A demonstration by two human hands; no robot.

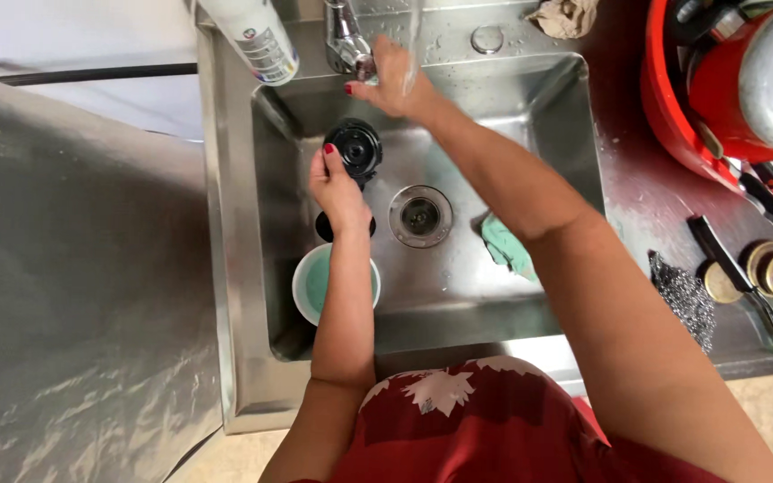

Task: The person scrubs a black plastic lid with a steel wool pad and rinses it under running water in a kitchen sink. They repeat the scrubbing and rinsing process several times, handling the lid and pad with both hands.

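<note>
Red-shirted, the person leans over the sink (530,98) — left hand (337,183) stretched forward, fingers clamped on a black round part (357,145) held above the basin, right hand (395,79) reaching across, fingers curled on the tap (346,40).

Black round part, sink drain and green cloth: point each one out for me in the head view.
black round part (355,146), head view, on its ribbed top, in the left hand (337,188).
sink drain (420,216), head view, on the strainer centre.
green cloth (505,248), head view, on its folded middle.
</note>
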